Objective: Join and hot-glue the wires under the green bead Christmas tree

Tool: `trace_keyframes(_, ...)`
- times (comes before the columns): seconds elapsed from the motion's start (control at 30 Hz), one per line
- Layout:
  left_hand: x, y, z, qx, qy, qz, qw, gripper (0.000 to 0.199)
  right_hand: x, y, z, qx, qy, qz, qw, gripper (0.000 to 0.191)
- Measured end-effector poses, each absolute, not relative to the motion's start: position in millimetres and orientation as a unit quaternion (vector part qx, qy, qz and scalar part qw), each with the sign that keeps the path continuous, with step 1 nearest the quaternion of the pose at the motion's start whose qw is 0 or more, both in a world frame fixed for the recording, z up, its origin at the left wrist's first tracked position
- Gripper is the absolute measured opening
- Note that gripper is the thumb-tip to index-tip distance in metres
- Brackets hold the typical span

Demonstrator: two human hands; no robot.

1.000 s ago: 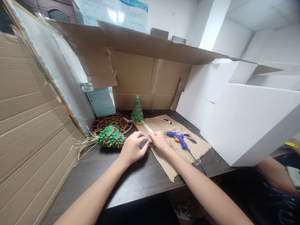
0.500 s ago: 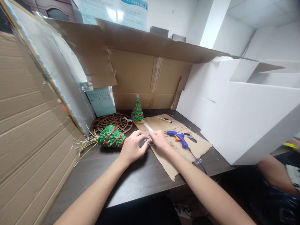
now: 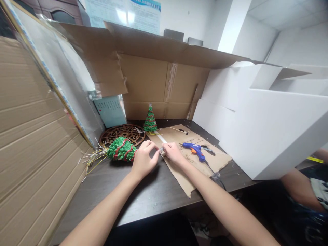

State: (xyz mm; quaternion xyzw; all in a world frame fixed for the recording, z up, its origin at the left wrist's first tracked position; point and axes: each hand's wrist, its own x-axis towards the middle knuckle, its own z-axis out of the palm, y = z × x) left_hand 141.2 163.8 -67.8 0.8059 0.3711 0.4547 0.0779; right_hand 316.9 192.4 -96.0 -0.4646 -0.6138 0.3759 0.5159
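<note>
A green miniature Christmas tree (image 3: 121,149) with red garland lies on its side, wires trailing from its base to the left. My left hand (image 3: 145,158) is curled over its narrow end, thumb and fingers drawn together; the tip is hidden behind it. My right hand (image 3: 173,152) pinches at a small silvery piece (image 3: 161,149) between the two hands, and the left fingertips meet it there. Whether this piece is joined to the tree cannot be seen. Behind the hands stands a similar decorated tree (image 3: 150,120) with a silvery top.
A blue glue gun (image 3: 194,150) and a small brush (image 3: 182,131) lie on a cardboard sheet (image 3: 184,177) to the right. A white strip (image 3: 161,137) lies beyond my hands. A carved round trivet (image 3: 107,135) sits at back left. Cardboard walls and a white box (image 3: 276,133) enclose the table; another person's arm (image 3: 299,188) shows at right.
The left fingers and thumb have shifted slightly left and up; a thin shiny edge seen between them before no longer shows. The right hand, trees and glue gun stay put.
</note>
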Motion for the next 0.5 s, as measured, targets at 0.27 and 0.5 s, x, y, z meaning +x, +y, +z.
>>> trace_keyframes(0.27,137.7,168.0,-68.7,0.794,0.379,0.470,0.075,0.028,312.5,186.8,-87.9,-0.444,-0.603,0.405,0.525,0.037)
trace_keyframes(0.5,140.8,167.8,-72.2,0.835,0.360,0.411,0.070,0.030,312.4,186.5,-86.4,-0.433,-0.603,0.419,0.522,0.036)
